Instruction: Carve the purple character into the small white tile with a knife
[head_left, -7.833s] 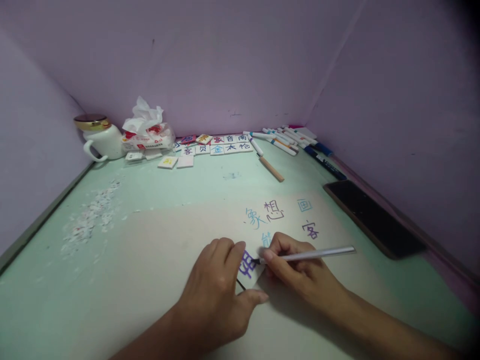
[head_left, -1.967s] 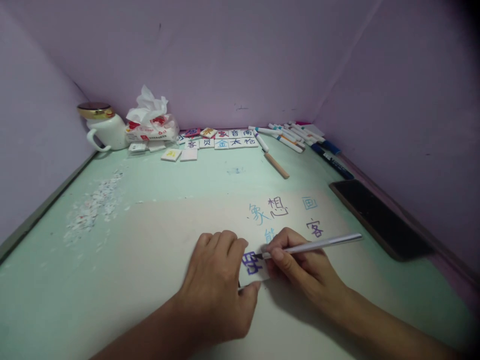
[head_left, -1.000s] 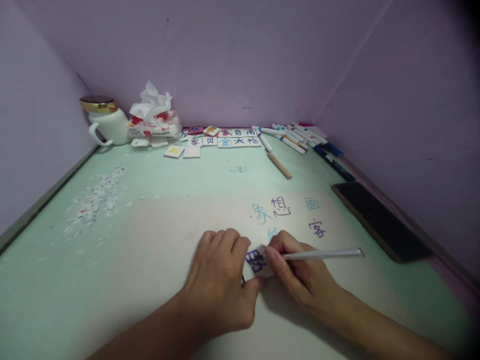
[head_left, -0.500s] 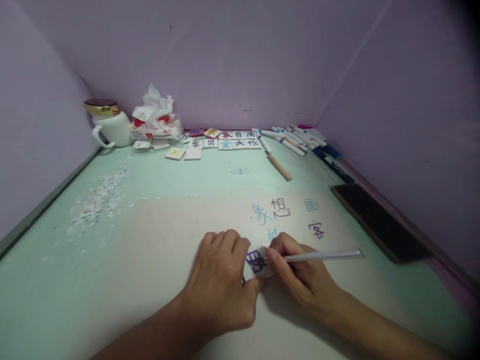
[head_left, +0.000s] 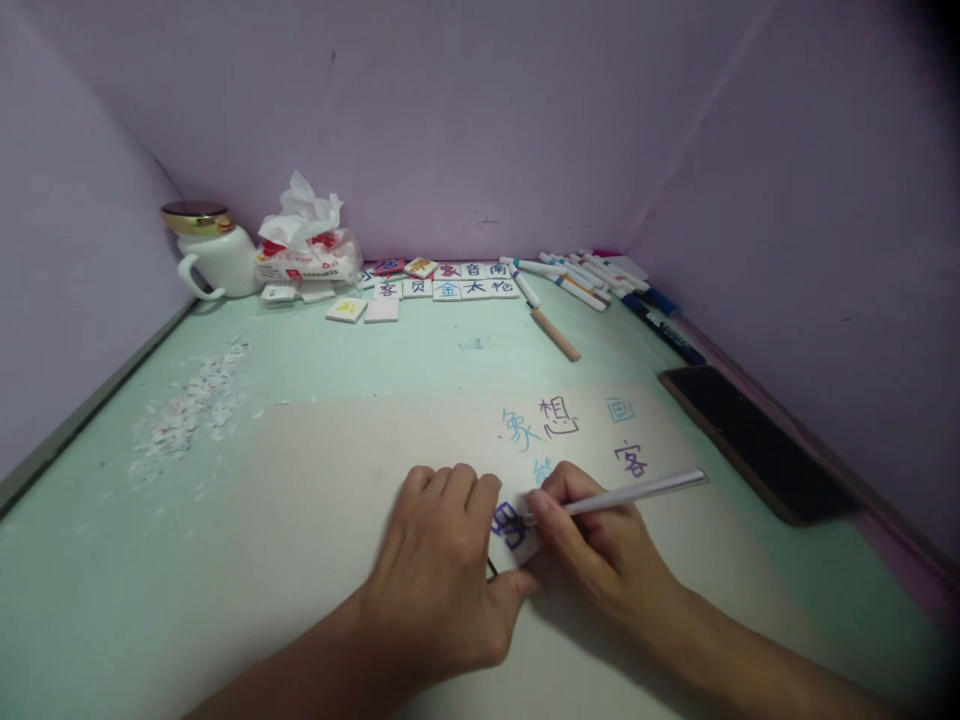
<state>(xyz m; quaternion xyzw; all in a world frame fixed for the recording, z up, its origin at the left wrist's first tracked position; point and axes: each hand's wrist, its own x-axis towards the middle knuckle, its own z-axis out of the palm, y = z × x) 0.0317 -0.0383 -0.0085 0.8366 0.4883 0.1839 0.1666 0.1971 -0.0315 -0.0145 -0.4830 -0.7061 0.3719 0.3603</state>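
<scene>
My left hand point(head_left: 442, 565) is closed around the left side of a small white block point(head_left: 525, 549), its thumb along the near edge. A purple character is drawn on the block's face, partly hidden by my fingers. In a pen grip, my right hand point(head_left: 592, 530) holds a slim silver carving knife point(head_left: 637, 492). Its tip meets the block's face beside the purple strokes. Both hands are over a pale board point(head_left: 360, 430) with characters written in purple and blue on its far right part.
White shavings point(head_left: 191, 410) lie at the left. Along the back are a lidded white mug point(head_left: 232, 262), a tissue pack point(head_left: 311, 260), lettered tiles point(head_left: 448, 290) and several markers point(head_left: 581, 290). A tan-handled tool point(head_left: 555, 333) and a phone point(head_left: 750, 440) lie nearer.
The knife's handle end has swung up and to the left, and its tip has shifted slightly on the block. My left hand keeps its hold; the whole view has shifted slightly.
</scene>
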